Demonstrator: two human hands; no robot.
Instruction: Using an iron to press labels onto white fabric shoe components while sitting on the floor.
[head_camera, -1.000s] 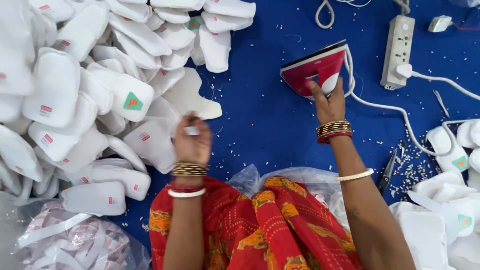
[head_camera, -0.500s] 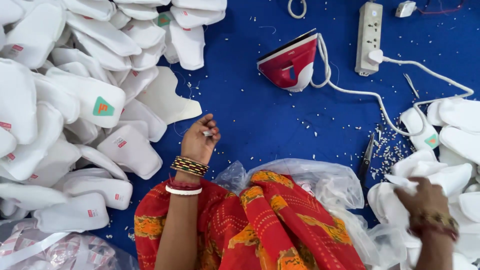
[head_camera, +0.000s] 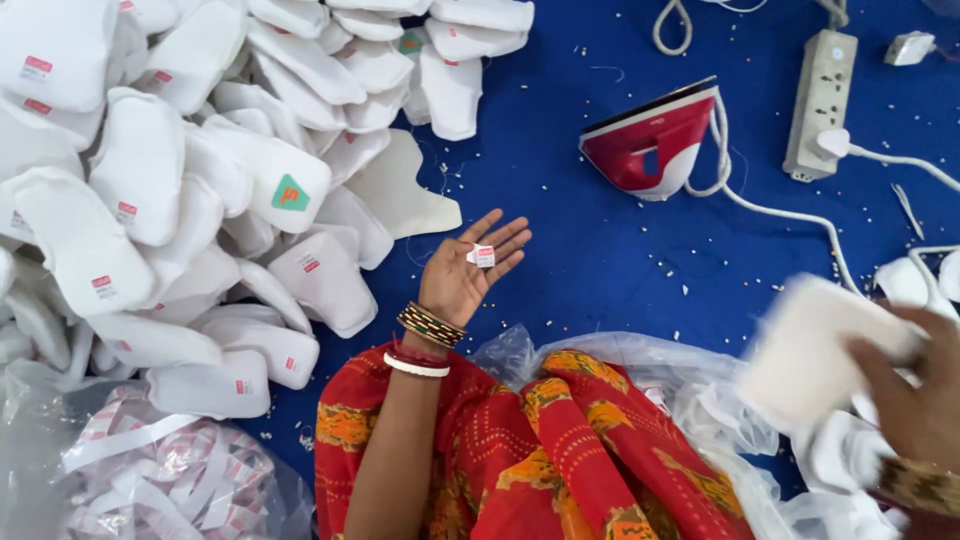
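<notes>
Since the earlier frame, your right hand (head_camera: 915, 395) has come up from the lower right corner gripping a white padded piece (head_camera: 815, 350), motion-blurred, at the right edge. Your left hand (head_camera: 465, 275), at the centre of the frame, has turned palm-up with fingers spread loose, and a small white label with a red mark (head_camera: 481, 256) rests on the fingertips, lying there rather than pinched.

You appear to be at the step of bringing piece and label together. The next move calls for laying the piece flat on the blue cloth (head_camera: 600, 270) and setting the label square where it belongs, with the printed side the right way.

That label is tiny, flat and light, so keep the palm level. The piece looks soft and thick, with a rounded outline; blur hides its detail.

Further out, the red and white iron (head_camera: 655, 140) stands upper centre-right, its cord running to the white power strip (head_camera: 820, 100). Finished white pieces (head_camera: 180, 190) are heaped across the upper left, and a clear bag of label strips (head_camera: 170, 470) sits lower left.
</notes>
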